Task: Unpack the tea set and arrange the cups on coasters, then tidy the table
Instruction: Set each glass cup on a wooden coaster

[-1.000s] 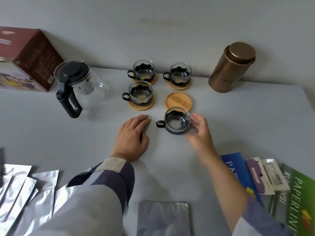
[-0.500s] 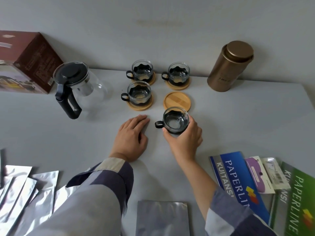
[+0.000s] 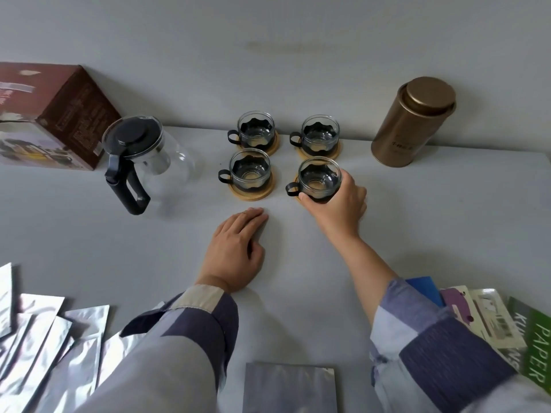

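the right hand (image 3: 337,208) grips the fourth cup (image 3: 318,178) over its coaster (image 3: 295,180) – whether it rests there cannot be told; the left hand (image 3: 237,251) lies flat, fingers straight, on the table (image 3: 447,228), bare room right of the cups – foil packs (image 3: 44,338) crowd the near-left edge

R hand (image 3: 337,208) grips cup (image 3: 318,180) (over coaster), L flat

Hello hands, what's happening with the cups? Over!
Left hand flat on table. Right hand grips fourth cup over last coaster. Nothing in the way.
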Tool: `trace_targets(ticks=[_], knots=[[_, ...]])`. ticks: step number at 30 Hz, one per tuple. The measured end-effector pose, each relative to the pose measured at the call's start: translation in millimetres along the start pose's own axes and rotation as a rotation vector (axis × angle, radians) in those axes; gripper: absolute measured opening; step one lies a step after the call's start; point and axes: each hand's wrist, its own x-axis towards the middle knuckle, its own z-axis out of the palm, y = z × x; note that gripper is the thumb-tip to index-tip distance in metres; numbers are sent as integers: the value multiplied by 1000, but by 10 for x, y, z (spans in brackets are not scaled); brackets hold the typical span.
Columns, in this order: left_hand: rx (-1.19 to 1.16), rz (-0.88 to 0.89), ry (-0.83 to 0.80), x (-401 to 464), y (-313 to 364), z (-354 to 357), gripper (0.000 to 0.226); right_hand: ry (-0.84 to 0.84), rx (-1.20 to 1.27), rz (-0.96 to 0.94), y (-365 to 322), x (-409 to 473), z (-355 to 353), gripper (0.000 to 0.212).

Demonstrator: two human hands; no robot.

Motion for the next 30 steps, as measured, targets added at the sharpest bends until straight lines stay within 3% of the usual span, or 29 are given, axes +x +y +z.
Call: trace_targets(ticks=[10,15,24,30], knots=[[-12,-6,3,3,7,-16,53,10,-44,11,36,3,44,85],[-15,-10,7,3,13,-15,52,-113,-35,28,43,-17,-80,103],[84,97,-78,22,29,-176,59,-347,-189,60,58,118,-975,57],[-23,136,177,615,639,-512,47,-309,-240,-31,-30,617,-1561,45]])
